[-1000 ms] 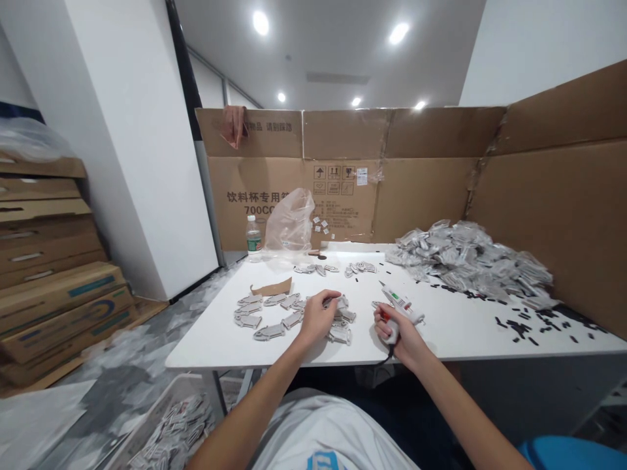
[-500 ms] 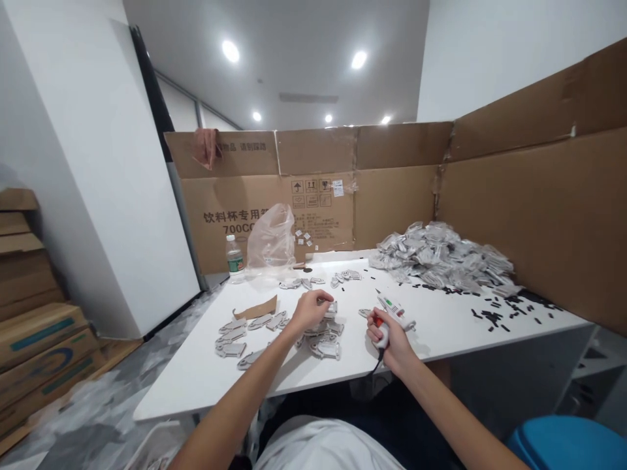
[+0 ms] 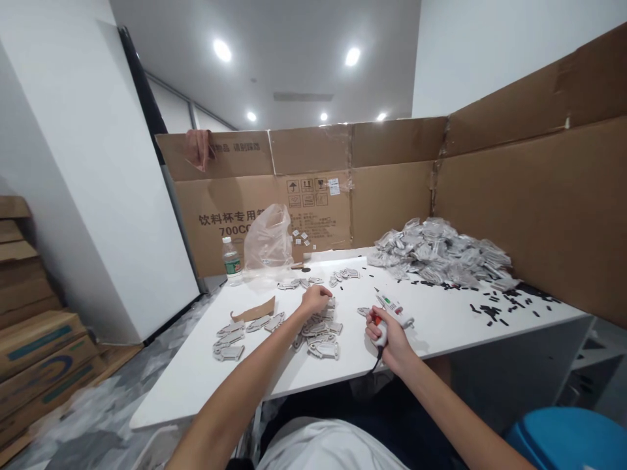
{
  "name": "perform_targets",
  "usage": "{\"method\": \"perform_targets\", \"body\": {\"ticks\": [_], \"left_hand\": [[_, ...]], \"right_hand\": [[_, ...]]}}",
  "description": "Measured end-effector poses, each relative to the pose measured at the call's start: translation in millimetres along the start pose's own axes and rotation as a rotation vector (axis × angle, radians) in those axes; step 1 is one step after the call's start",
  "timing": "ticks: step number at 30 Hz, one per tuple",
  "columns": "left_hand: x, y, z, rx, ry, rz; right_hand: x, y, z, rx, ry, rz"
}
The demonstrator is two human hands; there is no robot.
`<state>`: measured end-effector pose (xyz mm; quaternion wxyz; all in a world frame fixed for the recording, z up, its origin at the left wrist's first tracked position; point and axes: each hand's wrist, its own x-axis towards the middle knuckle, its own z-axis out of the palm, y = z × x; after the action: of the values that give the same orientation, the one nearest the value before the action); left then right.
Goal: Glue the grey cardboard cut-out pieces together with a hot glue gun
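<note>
My right hand (image 3: 386, 334) is wrapped around the handle of a white hot glue gun (image 3: 390, 305) with an orange trigger. The gun's nozzle points up and away to the left, and its dark cord hangs below the grip. A flat grey piece (image 3: 363, 312) lies just left of the gun. At the far end of a heap of grey flat pieces (image 3: 321, 339), my left hand (image 3: 316, 299) has its fingers curled together and touching the heap. What sits between those fingertips is hidden. More grey pieces (image 3: 229, 336) lie in a loose group left of my forearm.
A torn cardboard strip (image 3: 253, 309), a water bottle (image 3: 231, 260) and a clear plastic bag (image 3: 268, 241) are on the white table (image 3: 186, 382). Bagged pieces (image 3: 441, 251) are piled at back right beside scattered black bits (image 3: 494, 311). Cardboard walls (image 3: 392, 202) enclose the back and right.
My left hand has moved slightly away from me over the heap, and its forearm now covers a grey piece that showed before. The glue gun stays nearly in place; the view has shifted slightly.
</note>
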<state>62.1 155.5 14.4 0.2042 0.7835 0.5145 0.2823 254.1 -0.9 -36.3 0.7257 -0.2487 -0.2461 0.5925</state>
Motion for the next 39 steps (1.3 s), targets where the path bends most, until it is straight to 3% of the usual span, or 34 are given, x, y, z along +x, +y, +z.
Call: {"method": "perform_targets", "body": {"ticks": [4, 7, 13, 17, 21, 26, 33, 39], "left_hand": [[-2.5, 7.5, 8.0, 0.045, 0.051, 0.022], [-9.1, 22.6, 17.6, 0.053, 0.056, 0.158], [-22.4, 53.8, 38.3, 0.051, -0.165, 0.525], [-23.8, 60.4, 45.5, 0.205, -0.267, 0.719], [-22.5, 60.8, 44.4, 0.205, -0.234, 0.675], [-26.6, 68.0, 35.6, 0.179, -0.271, 0.634], [-35.3, 73.5, 32.5, 0.025, -0.327, 0.476], [-43.4, 63.9, 19.9, -0.1, -0.196, 0.325]], "right_hand": [[-1.1, -0.9, 0.7, -0.027, -0.009, -0.025], [-1.7, -1.5, 2.3, -0.024, -0.002, -0.032], [1.3, -2.4, 9.0, -0.017, -0.029, -0.037], [7.6, -3.3, 12.6, -0.029, -0.02, -0.034], [11.6, -4.3, 13.2, -0.032, -0.011, -0.029], [12.7, -5.4, 11.9, -0.028, -0.003, -0.017], [12.1, -6.1, 10.9, -0.051, -0.016, -0.017], [8.1, -7.9, 14.0, -0.086, -0.023, -0.045]]}}
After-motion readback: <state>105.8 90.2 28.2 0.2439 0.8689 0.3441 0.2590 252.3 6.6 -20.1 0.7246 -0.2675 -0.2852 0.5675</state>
